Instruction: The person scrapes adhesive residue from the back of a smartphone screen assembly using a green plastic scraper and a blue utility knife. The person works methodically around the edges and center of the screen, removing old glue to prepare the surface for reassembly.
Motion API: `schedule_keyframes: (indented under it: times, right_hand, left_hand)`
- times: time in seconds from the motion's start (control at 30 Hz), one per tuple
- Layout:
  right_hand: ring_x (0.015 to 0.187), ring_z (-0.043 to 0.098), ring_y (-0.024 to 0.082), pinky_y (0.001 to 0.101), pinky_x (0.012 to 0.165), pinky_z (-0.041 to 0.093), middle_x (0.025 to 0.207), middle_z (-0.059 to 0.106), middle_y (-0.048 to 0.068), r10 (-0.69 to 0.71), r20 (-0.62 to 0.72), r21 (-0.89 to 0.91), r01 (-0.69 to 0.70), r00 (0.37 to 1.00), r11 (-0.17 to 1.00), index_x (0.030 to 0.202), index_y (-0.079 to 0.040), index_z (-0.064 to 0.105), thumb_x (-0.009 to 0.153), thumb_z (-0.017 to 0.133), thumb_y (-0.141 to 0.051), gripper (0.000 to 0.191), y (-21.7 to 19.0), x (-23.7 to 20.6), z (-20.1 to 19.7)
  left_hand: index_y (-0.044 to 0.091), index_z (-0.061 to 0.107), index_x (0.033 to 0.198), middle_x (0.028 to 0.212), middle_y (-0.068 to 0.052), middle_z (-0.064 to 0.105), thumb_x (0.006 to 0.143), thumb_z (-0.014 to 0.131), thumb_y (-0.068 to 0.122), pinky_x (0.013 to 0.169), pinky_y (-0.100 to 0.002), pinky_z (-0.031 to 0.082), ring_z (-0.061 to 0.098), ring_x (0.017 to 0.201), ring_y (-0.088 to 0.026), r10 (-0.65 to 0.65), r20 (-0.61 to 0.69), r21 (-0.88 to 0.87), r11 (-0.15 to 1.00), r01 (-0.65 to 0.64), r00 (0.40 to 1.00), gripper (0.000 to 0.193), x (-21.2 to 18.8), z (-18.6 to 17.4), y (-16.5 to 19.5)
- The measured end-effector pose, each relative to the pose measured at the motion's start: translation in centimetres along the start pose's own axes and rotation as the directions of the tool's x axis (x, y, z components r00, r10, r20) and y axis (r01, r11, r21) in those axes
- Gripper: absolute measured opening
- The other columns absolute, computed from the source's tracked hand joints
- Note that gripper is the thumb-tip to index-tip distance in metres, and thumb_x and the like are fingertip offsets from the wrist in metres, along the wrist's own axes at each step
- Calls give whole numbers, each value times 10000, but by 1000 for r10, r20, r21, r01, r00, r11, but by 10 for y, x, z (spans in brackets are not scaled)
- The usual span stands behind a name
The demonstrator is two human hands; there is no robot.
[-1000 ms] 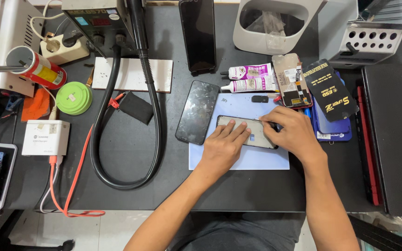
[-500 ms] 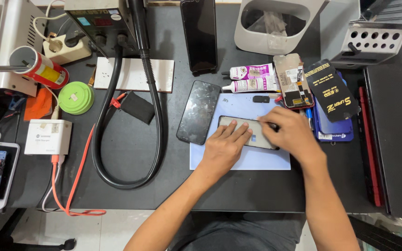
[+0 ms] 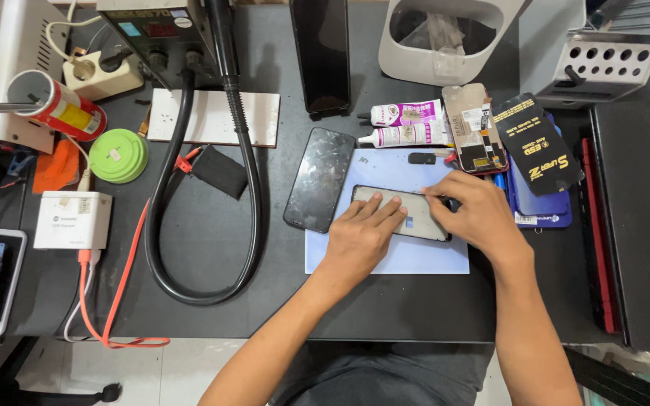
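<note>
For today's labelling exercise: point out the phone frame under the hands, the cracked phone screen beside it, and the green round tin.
phone frame (image 3: 408, 218), head view, inner panel.
cracked phone screen (image 3: 320, 179), head view, glass middle.
green round tin (image 3: 118, 156), head view, lid.

Both hands (image 3: 415, 225) press phone frame (image 3: 408, 210) on mat (image 3: 393, 259).

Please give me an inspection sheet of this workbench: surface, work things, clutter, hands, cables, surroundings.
Surface: dark table, pale blue mat at front centre.
Work things: phone frame flat on the mat; cracked dark screen beside it, overlapping the mat's left edge.
Clutter: two glue tubes, green round tin, red can.
Hands: left hand presses the frame; right hand has fingers at its upper right edge.
Cables: black hose, orange cable.
Surroundings: white bin, pale floor.
</note>
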State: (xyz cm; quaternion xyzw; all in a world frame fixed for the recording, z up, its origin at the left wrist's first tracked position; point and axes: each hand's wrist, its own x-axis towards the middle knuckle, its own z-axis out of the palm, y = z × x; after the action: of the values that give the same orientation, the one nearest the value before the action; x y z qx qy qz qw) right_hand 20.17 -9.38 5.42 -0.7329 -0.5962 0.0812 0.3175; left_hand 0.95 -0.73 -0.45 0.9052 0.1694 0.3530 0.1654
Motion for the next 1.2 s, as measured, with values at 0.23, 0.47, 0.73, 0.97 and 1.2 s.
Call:
schedule_keyframes:
  times: [0.23, 0.47, 0.73, 0.97, 1.2]
  right_hand:
    - [705, 667, 274, 355, 617, 518, 881, 693, 71, -88, -17, 0, 88, 996, 996, 968, -61, 765, 880, 741, -73, 92, -9, 3, 13]
    - [707, 668, 273, 367, 609, 511, 851, 682, 72, -54, -9, -1, 54, 999, 999, 945, -67, 764, 872, 746, -90, 80, -8, 3, 4]
    - [695, 662, 275, 367, 597, 510, 866, 691, 68, -72, -3, -8, 72, 997, 997, 957, -70, 770, 881, 740, -91, 85, -11, 5, 11]
    - [680, 660, 265, 360, 583, 508, 851, 683, 61, -64, -20, -23, 64, 998, 998, 956, -78, 770, 877, 747, -95, 84, -11, 2, 9]
    - [716, 669, 275, 362, 599, 522, 878, 688, 56, -123, -23, -25, 123, 992, 992, 967, -81, 765, 869, 747, -101, 102, -14, 7, 21]
  left_hand:
    - [57, 753, 1088, 1221, -85, 738, 830, 711, -3, 900, -387, 563, 725, 1111, -315, 8, -11, 10, 1000, -8, 1000, 268, 1, 1, -1]
    - [53, 754, 1087, 1219, -90, 742, 797, 711, -13, 887, -390, 562, 725, 1108, -319, 10, -5, 9, 1000, -10, 1000, 301, 1, -1, -1]
    - [54, 751, 1091, 1221, -89, 740, 803, 708, -12, 905, -393, 564, 720, 1119, -318, 14, -2, 7, 1000, -14, 1000, 299, 1, 1, -2]
    - [48, 750, 1102, 1231, -94, 738, 810, 702, -13, 898, -393, 559, 719, 1123, -322, 14, 8, 9, 1000, -14, 1000, 302, 0, 2, 0]
    - [43, 745, 1116, 1234, -96, 736, 815, 698, -12, 901, -396, 560, 716, 1133, -323, 11, 3, 3, 1000, -11, 1000, 310, -1, 2, -2]
